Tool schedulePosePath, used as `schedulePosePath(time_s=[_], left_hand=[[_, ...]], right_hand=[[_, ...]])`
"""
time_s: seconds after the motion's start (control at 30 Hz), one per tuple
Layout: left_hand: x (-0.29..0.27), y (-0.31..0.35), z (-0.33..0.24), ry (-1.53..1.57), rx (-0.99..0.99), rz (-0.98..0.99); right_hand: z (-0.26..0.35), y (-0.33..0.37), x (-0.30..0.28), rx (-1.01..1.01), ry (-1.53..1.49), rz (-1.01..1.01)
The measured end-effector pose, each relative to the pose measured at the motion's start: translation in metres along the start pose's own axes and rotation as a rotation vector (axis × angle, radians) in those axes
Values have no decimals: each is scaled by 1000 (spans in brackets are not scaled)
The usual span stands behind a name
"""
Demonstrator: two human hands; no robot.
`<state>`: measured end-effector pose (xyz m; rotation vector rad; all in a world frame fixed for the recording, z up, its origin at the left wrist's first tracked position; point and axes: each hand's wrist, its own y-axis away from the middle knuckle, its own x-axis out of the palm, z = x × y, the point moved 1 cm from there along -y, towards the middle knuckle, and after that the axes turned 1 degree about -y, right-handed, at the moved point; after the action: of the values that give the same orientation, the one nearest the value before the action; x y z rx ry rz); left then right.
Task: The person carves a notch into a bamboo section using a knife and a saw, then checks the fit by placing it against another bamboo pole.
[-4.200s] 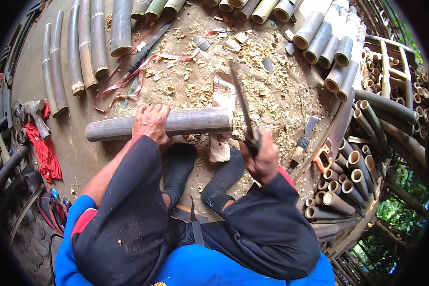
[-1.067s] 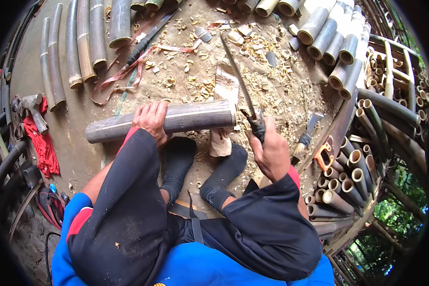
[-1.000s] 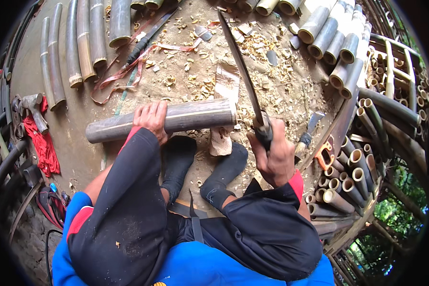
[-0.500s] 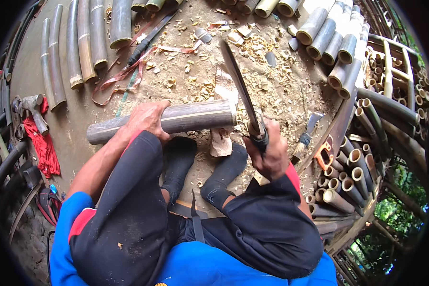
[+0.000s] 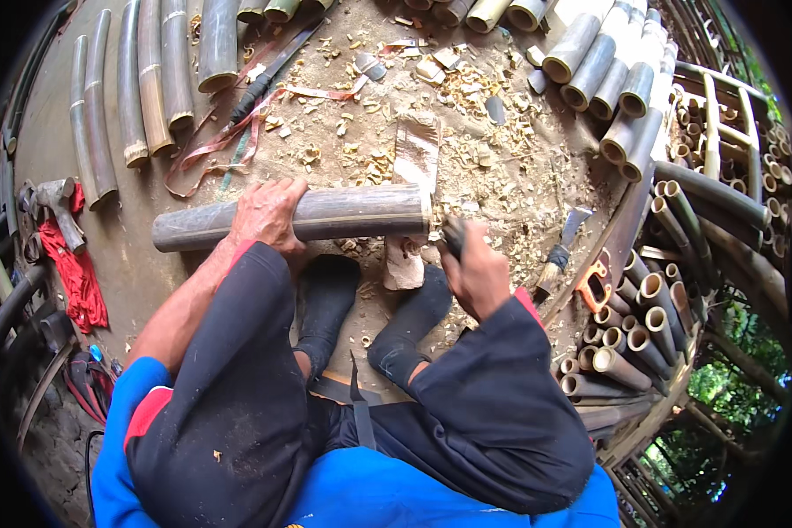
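A dark bamboo tube lies crosswise in front of me, its right end resting over a wooden block. My left hand is closed around the tube, left of its middle. Close by the tube's right end, my right hand grips a machete by its dark handle. The blade is edge-on or smeared by motion, so I cannot tell whether it touches the tube. Below the tube are my two feet in dark socks, one either side of the block.
Pale shavings litter the ground ahead. A second knife and an orange-handled saw lie at the right, near stacked bamboo tubes. Long tubes lie at the far left. A hammer and red cloth are left.
My right hand has swung the machete down from its raised, upright position to beside the tube's right end. The tube and my left hand have shifted slightly left.
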<state>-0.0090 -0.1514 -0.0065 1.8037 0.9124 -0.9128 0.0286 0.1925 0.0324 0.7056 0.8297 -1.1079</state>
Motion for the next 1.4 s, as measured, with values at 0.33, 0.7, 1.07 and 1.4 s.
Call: schedulePosePath(time_s=[0.33,0.7,1.07,1.4], left_hand=[[14,14,4,-89,-39,-111],[19,17,6,-115,-35,-169],[31,26,14,-142,-21,-239],[39,20,7,-164,33,-338]], right_hand=[[54,-13,-50,-168,-315,-173],[45,-13,-47,-1,-274,-31],[46,-14,-29,12,-156,111],[24,-22,-26,111,-2,245]])
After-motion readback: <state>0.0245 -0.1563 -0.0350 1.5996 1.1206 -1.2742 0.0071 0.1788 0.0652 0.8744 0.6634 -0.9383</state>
